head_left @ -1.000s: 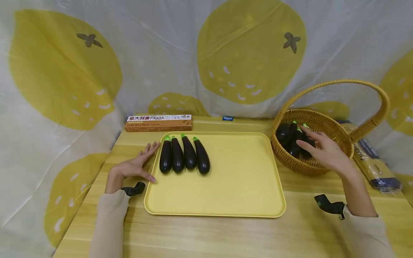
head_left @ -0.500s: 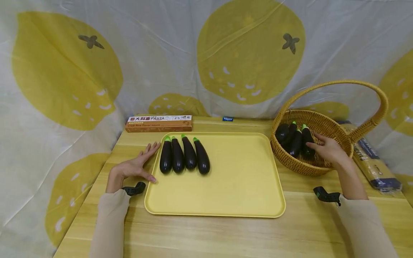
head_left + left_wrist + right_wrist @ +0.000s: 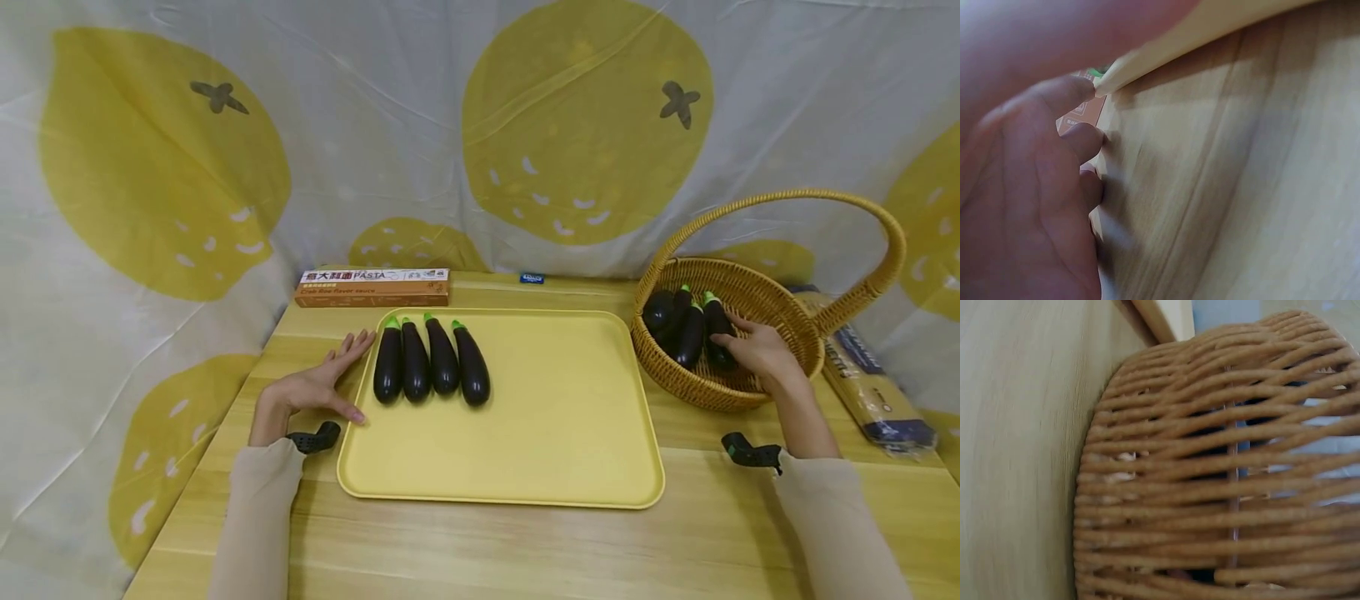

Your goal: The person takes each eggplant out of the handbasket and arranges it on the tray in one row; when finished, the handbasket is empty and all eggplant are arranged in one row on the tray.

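Several dark purple eggplants [image 3: 444, 358] with green stem ends lie side by side on the left part of a yellow tray [image 3: 555, 442]. My left hand [image 3: 315, 387] rests at the tray's left edge, fingers spread, thumb on the rim. In the left wrist view, the fingertips [image 3: 1088, 142] touch the wooden table and the tray's edge. Inside a wicker basket [image 3: 686, 382] at the right, my right hand [image 3: 765, 354] grips the rightmost eggplant [image 3: 717, 329], thumb on its near side; the other fingers are partly hidden. More eggplants [image 3: 690, 333] lie left of it. Basket weave [image 3: 1210, 475] fills the right wrist view.
A pasta box [image 3: 372, 287] stands behind the tray's left corner. A small blue packet [image 3: 532, 278] lies at the table's back edge. A plastic-wrapped package [image 3: 877, 387] lies right of the basket, whose tall handle [image 3: 795, 194] arches overhead. A lemon-print curtain [image 3: 375, 125] hangs behind.
My right hand has moved down and right inside the basket, from above the eggplants to a grip on the rightmost one. The left hand has stayed at the tray's edge.
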The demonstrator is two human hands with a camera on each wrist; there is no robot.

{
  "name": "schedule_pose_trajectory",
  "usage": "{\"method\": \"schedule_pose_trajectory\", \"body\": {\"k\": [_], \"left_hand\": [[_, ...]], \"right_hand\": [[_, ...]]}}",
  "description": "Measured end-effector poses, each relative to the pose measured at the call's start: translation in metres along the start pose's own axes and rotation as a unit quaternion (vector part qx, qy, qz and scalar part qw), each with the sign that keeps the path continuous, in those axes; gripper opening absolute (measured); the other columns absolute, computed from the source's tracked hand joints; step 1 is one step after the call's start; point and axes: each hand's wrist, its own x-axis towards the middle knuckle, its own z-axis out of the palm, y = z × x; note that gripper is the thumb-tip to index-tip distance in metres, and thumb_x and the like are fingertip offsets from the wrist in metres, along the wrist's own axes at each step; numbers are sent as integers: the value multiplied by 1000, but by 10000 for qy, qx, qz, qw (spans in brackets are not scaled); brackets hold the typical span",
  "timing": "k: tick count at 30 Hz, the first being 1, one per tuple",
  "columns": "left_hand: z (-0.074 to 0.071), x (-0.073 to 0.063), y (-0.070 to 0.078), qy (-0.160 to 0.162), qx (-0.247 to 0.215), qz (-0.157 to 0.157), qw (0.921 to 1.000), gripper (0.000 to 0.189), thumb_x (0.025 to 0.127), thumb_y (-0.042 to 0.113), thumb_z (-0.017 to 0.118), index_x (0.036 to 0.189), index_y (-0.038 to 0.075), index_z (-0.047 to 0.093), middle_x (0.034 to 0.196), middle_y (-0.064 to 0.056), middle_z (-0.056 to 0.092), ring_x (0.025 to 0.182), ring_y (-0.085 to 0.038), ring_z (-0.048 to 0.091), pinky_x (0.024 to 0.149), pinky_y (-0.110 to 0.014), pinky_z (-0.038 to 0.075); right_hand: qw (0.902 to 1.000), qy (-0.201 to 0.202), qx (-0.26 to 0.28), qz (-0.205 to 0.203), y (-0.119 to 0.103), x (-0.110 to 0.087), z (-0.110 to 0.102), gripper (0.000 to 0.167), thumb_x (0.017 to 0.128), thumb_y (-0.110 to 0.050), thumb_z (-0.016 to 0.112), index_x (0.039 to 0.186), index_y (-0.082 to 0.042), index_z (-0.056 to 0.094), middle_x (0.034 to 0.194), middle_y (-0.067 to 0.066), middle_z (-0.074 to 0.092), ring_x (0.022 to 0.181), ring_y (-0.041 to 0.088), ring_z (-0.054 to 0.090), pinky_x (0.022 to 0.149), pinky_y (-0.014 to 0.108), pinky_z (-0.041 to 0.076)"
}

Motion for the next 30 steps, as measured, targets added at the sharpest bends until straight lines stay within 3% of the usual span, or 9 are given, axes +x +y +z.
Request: {"method": "schedule_pose_trajectory", "body": {"k": [6,13,18,21,23,25,26,28,30], "left_hand": [[2,-1,1,-25,-32,-35,10000,135,73,21,94,168,12,-2,171,-18,-24,152,-45,-33,116,-75,-22],[2,-1,2,-3,-94,-45,9999,136,73,20,94,168,13,-3,171,-18,-24,152,-45,-34,115,-76,-22],[1,-2,3,4,-113,-73,9999,136,73,20,94,168,14,-3,171,-18,-25,152,-47,-34,114,-78,-22],[1,-2,2,4,-109,-62,9999,136,73,21,94,168,14,-3,170,-18,-26,152,-47,-34,114,-78,-22],[1,-2,2,7,-97,-53,9999,136,73,21,94,168,15,-3,170,-18,-26,152,-47,-34,114,-78,-22],[1,-2,2,5,-84,-50,10000,136,73,21,94,168,15,-3,171,-18,-25,152,-47,-33,115,-77,-21],[1,-2,2,5,-84,-66,9999,136,73,21,94,168,15,-3,171,-18,-26,152,-47,-33,114,-77,-21],[1,-2,2,4,-101,-102,9999,137,73,20,94,168,15,-3,170,-18,-26,151,-48,-34,114,-78,-21],[1,-2,3,7,-105,-124,9999,137,73,21,95,168,15,-3,170,-18,-27,151,-49,-33,113,-79,-21]], "right_hand": [[9997,95,-204,45,8,-5,-2,77,110,-42,38,163,-8,-5,159,48,2,142,69,18,109,72,39],[9996,31,-130,-242,7,-4,-1,72,112,-44,29,162,-6,-6,161,42,-8,145,68,3,113,78,25],[9985,278,-207,-435,8,-3,0,68,112,-35,36,163,-3,5,139,50,46,91,46,57,74,49,52],[9987,253,46,-444,9,-4,0,68,111,-36,39,164,-7,8,142,50,43,100,51,59,84,54,54],[9988,150,238,-402,10,-6,-1,68,111,-39,37,164,-10,6,160,47,14,141,64,30,109,70,40],[9986,70,387,-361,10,-7,-1,68,111,-40,36,164,-11,6,164,39,-8,147,66,1,115,78,22],[9986,89,379,-371,10,-7,0,66,111,-39,35,165,-11,7,165,39,-4,145,64,19,112,72,35],[9982,128,397,-429,10,-7,1,63,112,-36,33,165,-10,10,165,38,5,118,52,55,93,57,52],[9975,226,442,-501,10,-7,2,60,112,-32,32,165,-10,14,162,38,19,69,28,57,62,42,49]]}}
